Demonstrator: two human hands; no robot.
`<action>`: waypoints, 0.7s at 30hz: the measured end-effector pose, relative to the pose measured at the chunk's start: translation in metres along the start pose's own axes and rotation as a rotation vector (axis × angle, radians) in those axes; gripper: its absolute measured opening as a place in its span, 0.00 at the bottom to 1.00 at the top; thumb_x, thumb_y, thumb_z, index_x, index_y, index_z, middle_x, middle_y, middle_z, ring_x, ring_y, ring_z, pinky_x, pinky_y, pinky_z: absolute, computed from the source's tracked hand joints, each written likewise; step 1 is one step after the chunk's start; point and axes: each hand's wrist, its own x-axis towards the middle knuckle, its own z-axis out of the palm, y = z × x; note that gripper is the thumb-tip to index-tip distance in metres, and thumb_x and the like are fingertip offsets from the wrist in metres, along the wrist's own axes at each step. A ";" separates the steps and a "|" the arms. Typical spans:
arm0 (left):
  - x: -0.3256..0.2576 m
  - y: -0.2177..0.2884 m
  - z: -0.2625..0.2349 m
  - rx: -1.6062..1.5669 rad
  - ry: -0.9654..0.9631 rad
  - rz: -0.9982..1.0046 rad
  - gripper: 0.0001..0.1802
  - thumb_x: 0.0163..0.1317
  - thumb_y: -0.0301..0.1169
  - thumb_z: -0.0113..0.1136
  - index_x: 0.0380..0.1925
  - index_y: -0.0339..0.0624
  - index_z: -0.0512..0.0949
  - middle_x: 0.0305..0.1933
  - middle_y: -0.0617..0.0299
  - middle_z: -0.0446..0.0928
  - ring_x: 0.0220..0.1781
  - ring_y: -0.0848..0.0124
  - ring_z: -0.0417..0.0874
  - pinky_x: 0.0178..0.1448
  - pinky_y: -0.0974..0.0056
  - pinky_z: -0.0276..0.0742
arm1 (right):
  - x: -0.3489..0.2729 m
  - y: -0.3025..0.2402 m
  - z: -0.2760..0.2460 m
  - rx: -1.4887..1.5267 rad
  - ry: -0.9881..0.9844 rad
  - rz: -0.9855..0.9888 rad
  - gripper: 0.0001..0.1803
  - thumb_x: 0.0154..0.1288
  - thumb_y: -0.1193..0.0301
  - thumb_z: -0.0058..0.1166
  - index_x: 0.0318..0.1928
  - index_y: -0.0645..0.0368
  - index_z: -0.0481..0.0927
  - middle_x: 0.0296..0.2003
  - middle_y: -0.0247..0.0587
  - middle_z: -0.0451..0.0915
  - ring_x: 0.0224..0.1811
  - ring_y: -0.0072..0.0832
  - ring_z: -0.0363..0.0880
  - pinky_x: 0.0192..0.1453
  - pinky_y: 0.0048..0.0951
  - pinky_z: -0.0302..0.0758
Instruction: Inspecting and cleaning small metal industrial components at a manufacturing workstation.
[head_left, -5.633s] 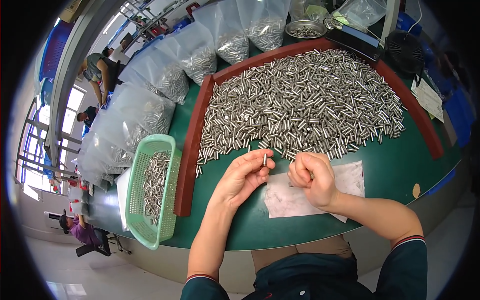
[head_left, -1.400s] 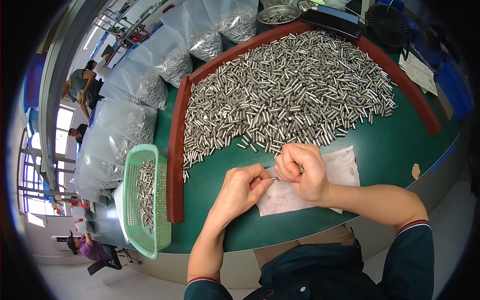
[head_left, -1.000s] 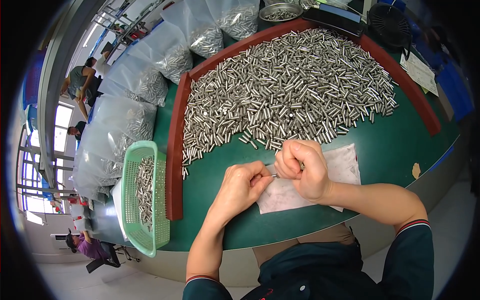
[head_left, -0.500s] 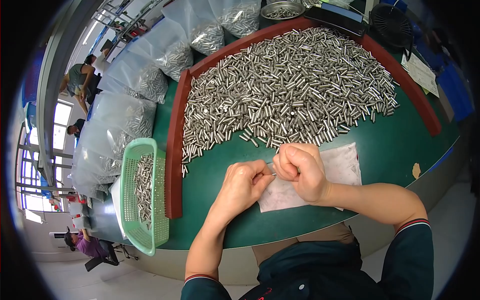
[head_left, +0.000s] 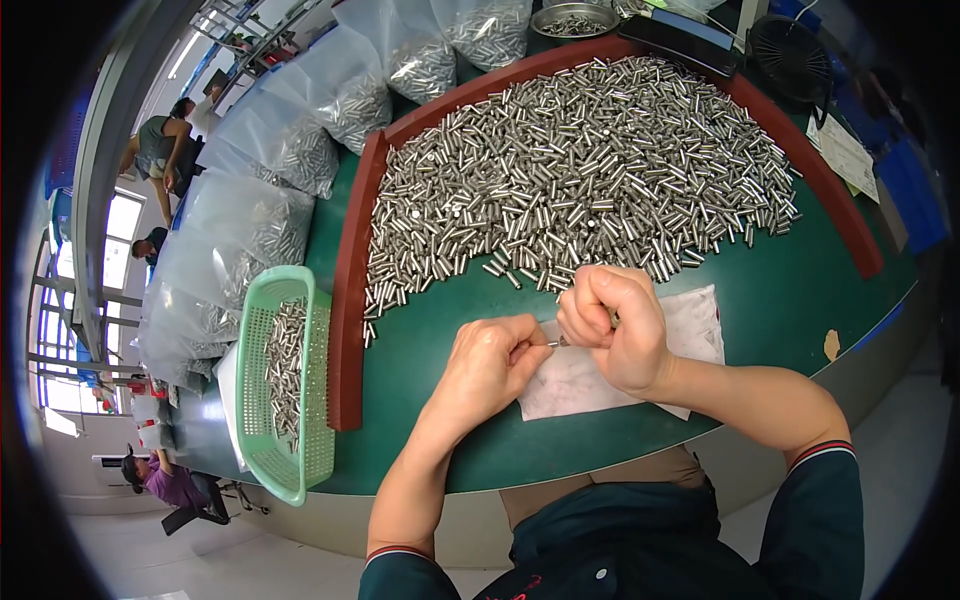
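Metal pin (head_left: 557,343) between left-hand fingers (head_left: 527,362)

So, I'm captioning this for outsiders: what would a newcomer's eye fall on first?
A big heap of metal pins on the green table, with a red border on three sides. Left of that border, a light green basket holds more pins. In front of the heap, the left hand and right hand are close together.

Premises: a factory workroom. I observe metal pins (head_left: 590,170) heaped on a green workbench (head_left: 780,280), filled plastic bags (head_left: 350,110) alongside, a co-worker (head_left: 175,488) seated beyond.
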 end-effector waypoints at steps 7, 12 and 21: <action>0.003 -0.015 -0.012 -1.304 -0.121 -0.257 0.06 0.58 0.30 0.53 0.30 0.40 0.70 0.31 0.63 0.72 0.25 0.82 0.64 0.30 0.76 0.62 | -0.002 0.002 -0.004 0.014 0.009 0.019 0.19 0.60 0.64 0.33 0.12 0.55 0.55 0.08 0.29 0.52 0.11 0.16 0.44 0.16 0.22 0.44; 0.004 -0.022 -0.012 -1.458 -0.077 -0.316 0.08 0.58 0.30 0.53 0.35 0.38 0.70 0.29 0.63 0.70 0.24 0.81 0.62 0.29 0.75 0.61 | -0.005 0.000 -0.001 0.038 -0.003 0.025 0.19 0.60 0.67 0.32 0.12 0.55 0.54 0.08 0.28 0.52 0.11 0.16 0.45 0.17 0.21 0.45; 0.010 -0.044 -0.027 -0.942 0.342 -0.383 0.13 0.61 0.35 0.49 0.22 0.39 0.72 0.13 0.73 0.61 0.14 0.83 0.56 0.20 0.76 0.53 | -0.002 -0.001 -0.002 0.029 0.002 0.029 0.18 0.59 0.70 0.31 0.12 0.56 0.53 0.09 0.28 0.52 0.12 0.15 0.45 0.17 0.20 0.45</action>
